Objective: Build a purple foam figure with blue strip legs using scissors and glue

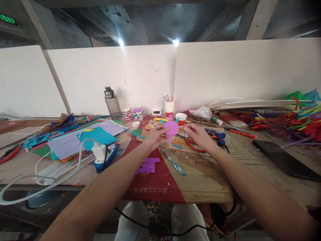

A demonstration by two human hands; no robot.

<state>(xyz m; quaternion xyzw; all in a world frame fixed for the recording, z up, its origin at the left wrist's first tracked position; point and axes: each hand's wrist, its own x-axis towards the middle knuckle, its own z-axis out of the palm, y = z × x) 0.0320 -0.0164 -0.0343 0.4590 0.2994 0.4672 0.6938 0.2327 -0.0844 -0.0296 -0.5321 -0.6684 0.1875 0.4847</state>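
Purple cutout (171, 128), round with a small knob on top and a stem below, sits pinched in your left hand (156, 135), thumb and fingers closed on its left edge, held up just above the cardboard sheet (200, 167) at table centre. Your right hand (198, 134) is just beside the cutout on its right, fingers loosely curled, tips close to the edge; can't tell if they actually touch it. Nearest you on the table (276, 187): red paper (152, 184) with purple scraps (147, 165) on it, blue-green pens (174, 163) lying diagonal next to them. Left side: white charger plug (99, 151) on a blue tool (106, 159), white cable (50, 170) looping off toward the table edge, stack of coloured sheets (82, 140) behind it. Under your right hand, red-handled scissors (194, 146); just past it a blue glue gun (217, 135). Right side: black phone (283, 157) flat on the table, heap of coloured pipe cleaners (288, 122) further back. Far row by the white partition (238, 73): grey water bottle (112, 103), red paper cups (180, 118), white cup of pens (169, 106), small white clock (156, 111).
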